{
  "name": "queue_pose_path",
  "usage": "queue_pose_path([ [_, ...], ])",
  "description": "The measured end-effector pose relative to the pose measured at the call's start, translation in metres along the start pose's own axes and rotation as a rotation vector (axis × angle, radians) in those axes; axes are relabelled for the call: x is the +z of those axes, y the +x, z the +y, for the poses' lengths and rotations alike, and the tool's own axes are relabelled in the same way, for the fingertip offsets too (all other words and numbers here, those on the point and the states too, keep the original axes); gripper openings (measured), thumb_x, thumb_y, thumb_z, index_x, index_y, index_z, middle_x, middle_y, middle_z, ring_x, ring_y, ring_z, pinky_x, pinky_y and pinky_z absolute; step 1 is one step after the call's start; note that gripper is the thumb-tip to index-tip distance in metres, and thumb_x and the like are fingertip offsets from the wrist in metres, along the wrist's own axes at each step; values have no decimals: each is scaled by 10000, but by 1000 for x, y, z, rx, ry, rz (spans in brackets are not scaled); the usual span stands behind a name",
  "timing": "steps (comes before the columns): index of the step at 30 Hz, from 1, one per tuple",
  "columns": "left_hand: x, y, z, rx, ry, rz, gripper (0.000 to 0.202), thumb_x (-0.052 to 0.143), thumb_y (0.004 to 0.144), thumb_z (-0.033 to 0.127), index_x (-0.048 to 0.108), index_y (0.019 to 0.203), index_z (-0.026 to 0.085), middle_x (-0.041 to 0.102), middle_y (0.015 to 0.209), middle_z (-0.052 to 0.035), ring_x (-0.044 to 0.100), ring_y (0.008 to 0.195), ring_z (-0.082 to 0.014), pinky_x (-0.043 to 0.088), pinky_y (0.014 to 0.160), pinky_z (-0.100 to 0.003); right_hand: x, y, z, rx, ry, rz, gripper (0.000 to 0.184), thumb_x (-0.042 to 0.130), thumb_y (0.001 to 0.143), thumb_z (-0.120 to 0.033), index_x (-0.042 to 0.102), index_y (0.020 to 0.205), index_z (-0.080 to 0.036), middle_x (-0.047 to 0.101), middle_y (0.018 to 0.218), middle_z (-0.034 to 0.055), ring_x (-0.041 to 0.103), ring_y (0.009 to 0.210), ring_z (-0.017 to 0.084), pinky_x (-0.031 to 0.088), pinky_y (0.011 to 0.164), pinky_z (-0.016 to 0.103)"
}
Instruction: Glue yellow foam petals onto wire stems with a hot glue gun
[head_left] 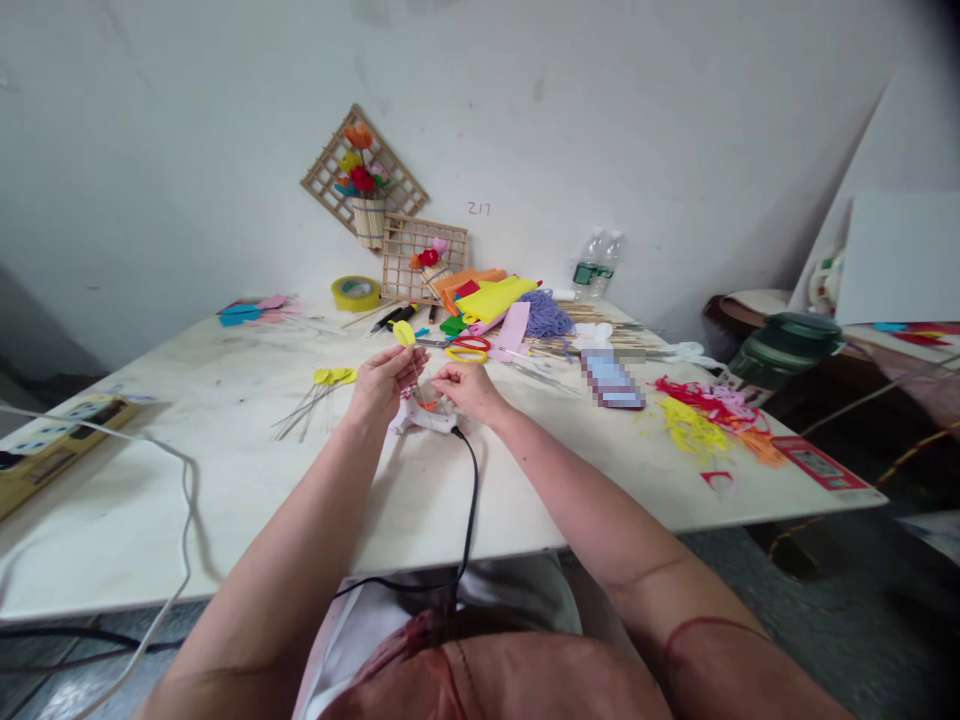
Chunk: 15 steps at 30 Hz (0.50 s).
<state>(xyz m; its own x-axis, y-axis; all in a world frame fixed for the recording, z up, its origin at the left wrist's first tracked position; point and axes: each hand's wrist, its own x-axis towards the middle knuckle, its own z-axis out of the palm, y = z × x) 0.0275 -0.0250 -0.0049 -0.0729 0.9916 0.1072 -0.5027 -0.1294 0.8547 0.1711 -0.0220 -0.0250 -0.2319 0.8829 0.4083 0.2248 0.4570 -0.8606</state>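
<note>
My left hand (386, 380) pinches a yellow paper flower (403, 333) by its thin stem, with the yellow head standing above the fingertips. Just to the right, my right hand (469, 388) has its fingertips closed together; what they hold, if anything, is too small to make out. Under both hands lies a white glue gun (431, 420), partly hidden by them, its black cord (474, 480) running toward the table's front edge. Several similar yellow flowers on thin stems (334, 377) lie left of my left hand. Scissors with red and yellow handles (466, 349) rest just beyond the hands.
Crepe paper (499, 300), purple strands (546, 315) and thin sticks (600, 330) are heaped at the back. A phone (613, 380) and paper shreds (694, 425) lie right, near a dark green jar (784, 350). Left are yellow tape (355, 293), a power strip (60, 440) and a white cable (187, 500).
</note>
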Motion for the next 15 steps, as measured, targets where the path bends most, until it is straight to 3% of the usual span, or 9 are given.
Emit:
queue_pose_path([
  [15,-3,3,-5,14,5,-24,204,744,605,208,646,763,124,703,796,-86,676,762,-173,509,734,-284,1,0,1,-95,1,-48,107,570,662,-174,587,557,-168,546,530,-36,448,519,87,343,520,216],
])
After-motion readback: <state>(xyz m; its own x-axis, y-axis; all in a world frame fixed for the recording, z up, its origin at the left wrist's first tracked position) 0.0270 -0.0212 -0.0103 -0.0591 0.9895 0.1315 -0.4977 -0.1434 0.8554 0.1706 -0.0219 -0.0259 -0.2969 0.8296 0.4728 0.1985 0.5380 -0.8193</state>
